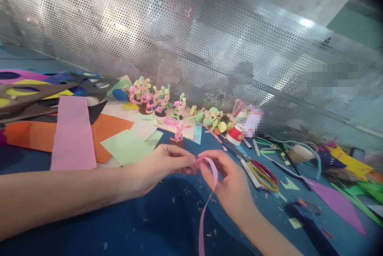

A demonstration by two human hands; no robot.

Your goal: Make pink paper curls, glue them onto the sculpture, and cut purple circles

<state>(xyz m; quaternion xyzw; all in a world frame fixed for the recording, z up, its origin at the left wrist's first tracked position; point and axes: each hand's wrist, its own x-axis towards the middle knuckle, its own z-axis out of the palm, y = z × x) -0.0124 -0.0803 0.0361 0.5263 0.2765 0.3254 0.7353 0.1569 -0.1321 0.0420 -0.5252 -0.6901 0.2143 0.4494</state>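
Note:
A narrow pink strip [204, 218], which looks like paper or felt, runs from my fingertips in an arc and hangs down over the blue surface. My left hand [166, 160] is closed, thumb and fingers pinching the end of the strip. My right hand [230, 180] meets it there, its thumb and forefinger closed on the same end, which looks curled or rolled. Just beyond my hands stands a small pink curled-strip flower [178, 130] on a brown round base. Scissors [265, 174] with red and yellow handles lie to the right of my right hand.
Pink [73, 132], orange [109, 136] and pale green sheets [125, 147] lie at the left. Several finished-looking curled flowers [146, 94] stand along the perforated metal screen [194, 40]. A red-and-white cup [235, 134], scraps and a dark blue tool [311, 224] are at the right.

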